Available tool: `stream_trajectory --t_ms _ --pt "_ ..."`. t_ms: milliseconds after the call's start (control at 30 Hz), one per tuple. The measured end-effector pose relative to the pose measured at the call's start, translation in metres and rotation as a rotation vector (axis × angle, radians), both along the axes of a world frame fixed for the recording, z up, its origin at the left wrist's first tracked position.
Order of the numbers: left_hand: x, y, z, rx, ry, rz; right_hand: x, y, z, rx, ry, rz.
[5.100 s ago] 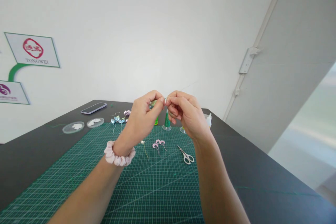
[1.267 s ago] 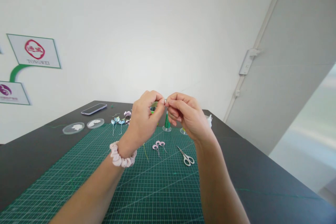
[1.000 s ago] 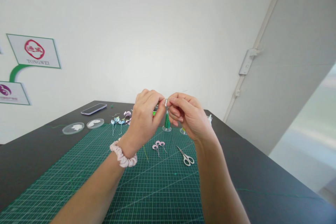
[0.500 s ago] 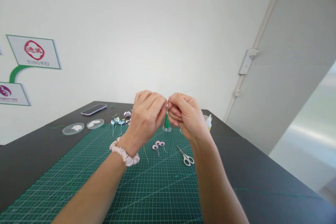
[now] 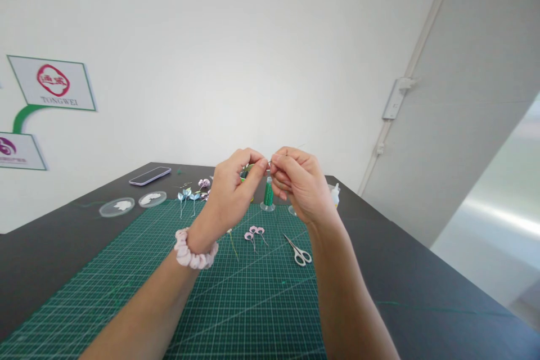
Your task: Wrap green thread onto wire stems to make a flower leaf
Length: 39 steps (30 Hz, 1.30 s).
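Note:
Both hands are raised over the far part of the green cutting mat (image 5: 253,304), fingertips almost touching. My left hand (image 5: 234,188), a pale scrunchie (image 5: 194,250) round its wrist, pinches a thin wire between thumb and forefinger. My right hand (image 5: 301,183) grips the same thin wire (image 5: 270,162) a little to the right, its other fingers curled in. A fine end sticks out above the right hand. Just below and behind the fingertips stands a spool of green thread (image 5: 269,196). Small pink petal pieces on wire stems (image 5: 254,232) lie nearer on the mat.
White-handled scissors (image 5: 300,256) lie beside my right forearm. Farther left are blue leaf pieces on stems (image 5: 188,196), purple flowers (image 5: 204,183), two clear dishes with white pieces (image 5: 117,207) and a phone (image 5: 150,175). A white glue bottle (image 5: 335,194) stands behind the right hand.
My left hand has rolled over and its fingers have lifted, showing the thumb and the gap behind it. My right hand keeps its pinch in nearly the same place.

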State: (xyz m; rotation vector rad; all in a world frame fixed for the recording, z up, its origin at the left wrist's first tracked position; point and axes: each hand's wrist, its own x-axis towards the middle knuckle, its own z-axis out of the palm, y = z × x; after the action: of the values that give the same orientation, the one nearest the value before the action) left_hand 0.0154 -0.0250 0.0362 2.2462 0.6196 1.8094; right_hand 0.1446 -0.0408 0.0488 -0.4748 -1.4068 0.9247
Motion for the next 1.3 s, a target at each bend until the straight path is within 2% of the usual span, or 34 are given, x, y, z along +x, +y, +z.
stream_trajectory --t_ms 100,200,400,533,733,867,1100,1300 --pt "0.000 -0.001 0.004 -0.284 -0.069 -0.264 0.004 0.001 0.000 0.059 -0.075 -0.015" --pt "0.000 -0.001 0.006 -0.472 -0.081 -0.458 0.007 0.001 0.000 0.122 -0.156 -0.030" --pt "-0.004 -0.002 0.006 -0.584 -0.087 -0.560 0.011 -0.002 -0.002 0.180 -0.282 -0.045" --pt "-0.006 -0.002 0.007 -0.618 -0.064 -0.587 0.014 0.001 -0.004 0.187 -0.277 -0.019" --pt "-0.003 -0.002 0.007 -0.515 -0.098 -0.487 0.013 0.005 -0.005 0.115 -0.202 0.041" --pt "-0.001 -0.001 0.006 -0.387 -0.100 -0.333 0.012 0.004 -0.003 0.059 -0.131 0.098" --pt "-0.002 -0.001 0.003 -0.095 0.003 -0.037 0.012 0.001 -0.001 -0.018 -0.088 0.160" --pt "0.000 -0.001 0.001 0.273 0.094 0.258 0.008 0.000 0.003 -0.054 -0.072 0.167"
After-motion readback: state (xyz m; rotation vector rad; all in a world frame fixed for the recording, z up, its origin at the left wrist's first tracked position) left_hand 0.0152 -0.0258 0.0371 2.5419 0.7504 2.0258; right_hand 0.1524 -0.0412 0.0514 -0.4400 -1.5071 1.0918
